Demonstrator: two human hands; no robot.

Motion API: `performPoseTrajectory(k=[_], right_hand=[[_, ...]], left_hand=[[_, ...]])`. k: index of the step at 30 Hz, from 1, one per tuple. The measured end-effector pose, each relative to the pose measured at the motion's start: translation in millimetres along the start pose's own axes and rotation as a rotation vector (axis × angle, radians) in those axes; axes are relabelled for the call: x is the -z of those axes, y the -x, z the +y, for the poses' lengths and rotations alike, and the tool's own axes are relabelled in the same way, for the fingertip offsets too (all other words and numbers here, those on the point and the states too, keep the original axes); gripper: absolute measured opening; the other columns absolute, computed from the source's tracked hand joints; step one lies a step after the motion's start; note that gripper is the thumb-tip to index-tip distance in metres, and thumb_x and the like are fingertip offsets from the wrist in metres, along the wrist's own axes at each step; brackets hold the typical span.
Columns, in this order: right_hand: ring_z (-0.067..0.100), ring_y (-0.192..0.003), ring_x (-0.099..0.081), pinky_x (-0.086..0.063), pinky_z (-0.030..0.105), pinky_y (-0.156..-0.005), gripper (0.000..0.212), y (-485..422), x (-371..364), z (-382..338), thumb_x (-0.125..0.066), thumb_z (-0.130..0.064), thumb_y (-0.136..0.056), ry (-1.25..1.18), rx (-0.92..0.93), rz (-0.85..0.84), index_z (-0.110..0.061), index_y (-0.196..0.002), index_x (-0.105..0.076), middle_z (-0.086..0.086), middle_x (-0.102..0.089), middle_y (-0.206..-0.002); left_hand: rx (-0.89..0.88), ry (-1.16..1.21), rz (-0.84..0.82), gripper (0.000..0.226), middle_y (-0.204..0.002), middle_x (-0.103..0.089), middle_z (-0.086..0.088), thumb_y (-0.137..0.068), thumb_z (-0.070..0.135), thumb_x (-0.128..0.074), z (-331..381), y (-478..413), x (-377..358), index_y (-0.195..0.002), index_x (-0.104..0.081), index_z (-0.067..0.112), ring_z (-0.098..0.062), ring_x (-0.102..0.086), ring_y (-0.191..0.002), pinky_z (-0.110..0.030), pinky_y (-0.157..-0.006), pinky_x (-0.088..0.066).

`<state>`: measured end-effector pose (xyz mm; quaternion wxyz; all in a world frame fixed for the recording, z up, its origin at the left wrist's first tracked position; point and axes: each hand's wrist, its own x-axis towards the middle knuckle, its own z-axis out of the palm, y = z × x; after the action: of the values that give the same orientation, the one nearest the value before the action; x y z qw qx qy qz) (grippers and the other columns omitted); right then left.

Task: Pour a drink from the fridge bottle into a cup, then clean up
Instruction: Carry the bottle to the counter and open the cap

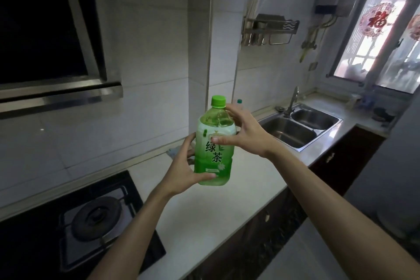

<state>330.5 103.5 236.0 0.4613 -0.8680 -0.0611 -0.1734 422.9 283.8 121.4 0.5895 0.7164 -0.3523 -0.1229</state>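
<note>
While our left hand (181, 167) grips the base of the green tea bottle (214, 143) (cap still on), our right hand (244, 130) clasps its shoulder, upright above the tabletop (227, 207)

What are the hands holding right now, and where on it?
The green tea bottle: left hand grips its lower body, right hand its shoulder below the cap.

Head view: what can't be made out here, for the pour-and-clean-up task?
- Cup: none identifiable; something pale behind the green tea bottle is hidden by it and the left hand.
- Cap seal: too small to tell.
- Bottle behind the right hand: only its top shows.
- Fridge: outside the frame.
</note>
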Motion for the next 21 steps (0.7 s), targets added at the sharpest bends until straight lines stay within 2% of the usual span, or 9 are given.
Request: performPoseTrajectory(k=[3, 9, 16, 19, 21], right_hand=[[0.014, -0.112, -0.063, -0.054, 0.04, -0.097, 0.066, -8.6, 1.7, 25.2, -0.086, -0.017, -0.074, -0.019, -0.022, -0.015, -0.018, -0.131, -0.053, -0.002, -0.066, -0.119], [0.018, -0.112, -0.062, -0.055, 0.048, -0.092, 0.065, -33.5, -7.9, 75.4, -0.087, -0.017, -0.073, 0.004, -0.004, -0.011, -0.013, -0.129, -0.054, -0.001, -0.064, -0.118], [0.02, -0.113, -0.061, -0.053, 0.044, -0.096, 0.07, -58.3, -31.1, 133.7, -0.086, -0.018, -0.073, 0.013, -0.044, -0.032, -0.012, -0.133, -0.051, -0.003, -0.063, -0.119], [0.016, -0.112, -0.063, -0.054, 0.038, -0.094, 0.07, -62.8, -44.8, 158.1, -0.088, -0.016, -0.071, 0.005, -0.08, -0.07, -0.011, -0.132, -0.052, -0.005, -0.064, -0.117], [0.011, -0.113, -0.062, -0.055, 0.032, -0.093, 0.072, -61.9, -55.8, 174.6, -0.089, -0.016, -0.069, -0.009, -0.112, -0.101, -0.013, -0.132, -0.053, -0.006, -0.064, -0.119]], left_hand=[[0.032, -0.006, 0.006, 0.12, -0.131, -0.06, 0.0, -0.054, 0.023, -0.097, -17.2, -13.2, -5.6, -0.15, -0.026, 0.036, -0.015, -0.06, -0.116, -0.035, -0.091, -0.057], [0.089, -0.001, 0.009, 0.122, -0.13, -0.059, 0.0, -0.053, 0.021, -0.097, -54.9, -43.6, -8.4, -0.15, -0.025, 0.036, -0.014, -0.06, -0.115, -0.032, -0.089, -0.056], [0.154, 0.015, 0.015, 0.115, -0.126, -0.063, 0.002, -0.057, 0.014, -0.096, -108.9, -70.2, -11.9, -0.149, -0.028, 0.032, -0.015, -0.063, -0.111, -0.034, -0.086, -0.059], [0.203, 0.033, 0.013, 0.114, -0.123, -0.063, 0.002, -0.057, 0.012, -0.096, -132.8, -70.6, -14.2, -0.147, -0.029, 0.033, -0.014, -0.064, -0.108, -0.039, -0.084, -0.06], [0.244, 0.049, 0.009, 0.112, -0.121, -0.063, 0.007, -0.058, 0.009, -0.095, -148.8, -67.6, -17.8, -0.147, -0.03, 0.031, -0.008, -0.065, -0.105, -0.038, -0.082, -0.061]])
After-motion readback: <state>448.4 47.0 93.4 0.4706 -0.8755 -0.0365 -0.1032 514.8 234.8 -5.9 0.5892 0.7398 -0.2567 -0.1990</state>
